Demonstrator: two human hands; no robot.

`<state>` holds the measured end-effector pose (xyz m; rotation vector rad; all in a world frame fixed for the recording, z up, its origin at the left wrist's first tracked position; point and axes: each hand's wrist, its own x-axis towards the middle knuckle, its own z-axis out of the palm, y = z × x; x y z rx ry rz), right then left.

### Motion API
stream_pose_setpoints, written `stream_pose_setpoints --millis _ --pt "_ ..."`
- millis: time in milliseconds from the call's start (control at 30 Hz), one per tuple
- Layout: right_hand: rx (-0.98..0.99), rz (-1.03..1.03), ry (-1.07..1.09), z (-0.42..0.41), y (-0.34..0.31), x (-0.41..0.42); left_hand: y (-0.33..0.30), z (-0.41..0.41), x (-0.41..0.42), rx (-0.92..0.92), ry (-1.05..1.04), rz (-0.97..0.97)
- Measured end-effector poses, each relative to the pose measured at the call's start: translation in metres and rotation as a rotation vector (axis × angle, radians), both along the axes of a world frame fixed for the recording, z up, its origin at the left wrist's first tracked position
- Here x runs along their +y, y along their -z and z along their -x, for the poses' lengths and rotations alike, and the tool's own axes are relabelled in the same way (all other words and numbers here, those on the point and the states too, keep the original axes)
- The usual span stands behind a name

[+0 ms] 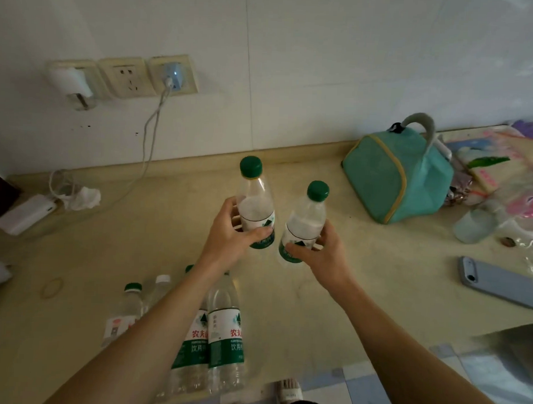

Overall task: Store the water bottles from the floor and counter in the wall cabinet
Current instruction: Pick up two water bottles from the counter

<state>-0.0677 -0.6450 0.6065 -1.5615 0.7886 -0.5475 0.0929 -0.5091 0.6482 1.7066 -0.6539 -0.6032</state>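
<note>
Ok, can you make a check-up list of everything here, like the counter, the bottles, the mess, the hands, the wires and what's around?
Surface: beige counter, bare in the middle.
Job's things: two green-capped bottles held above it, left bottle, right bottle; more standing bottles at the near edge.
Clutter: teal bag, phone, crumpled tissue, rubber band, plastic cup.
Hands: left hand grips the left bottle; right hand grips the right bottle.
Cables: white cable runs from the wall sockets down to the counter.
Surroundings: white wall; no cabinet seen.
</note>
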Motion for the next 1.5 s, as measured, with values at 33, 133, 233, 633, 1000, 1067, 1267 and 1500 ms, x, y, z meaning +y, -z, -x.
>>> stream_pose_setpoints --millis 33,133,233,633,1000,1067,1267,1500 --pt "-0.038 0.019 0.023 0.001 -0.011 0.004 -0.012 -0.001 -0.001 -0.008 0.008 0.044" --pt "-0.169 0.098 0.085 0.002 -0.052 0.015 -0.058 -0.002 -0.005 -0.058 0.04 0.16" --pt "-0.294 0.177 0.149 0.0 -0.104 0.021 -0.118 -0.002 -0.007 -0.142 0.067 0.273" --pt "-0.752 0.488 0.202 0.008 -0.368 0.024 -0.367 0.012 0.012 -0.434 0.063 0.723" --pt "-0.807 0.604 0.149 0.002 -0.542 0.001 -0.512 0.018 -0.007 -0.545 -0.06 0.859" --pt "-0.773 0.578 0.131 -0.004 -0.554 -0.012 -0.522 0.014 -0.019 -0.557 -0.081 0.826" --pt "-0.681 0.523 0.082 -0.026 -0.574 -0.043 -0.532 -0.005 -0.051 -0.536 -0.116 0.685" --pt "-0.547 0.493 -0.016 -0.05 -0.594 -0.075 -0.549 -0.026 -0.082 -0.466 -0.135 0.567"
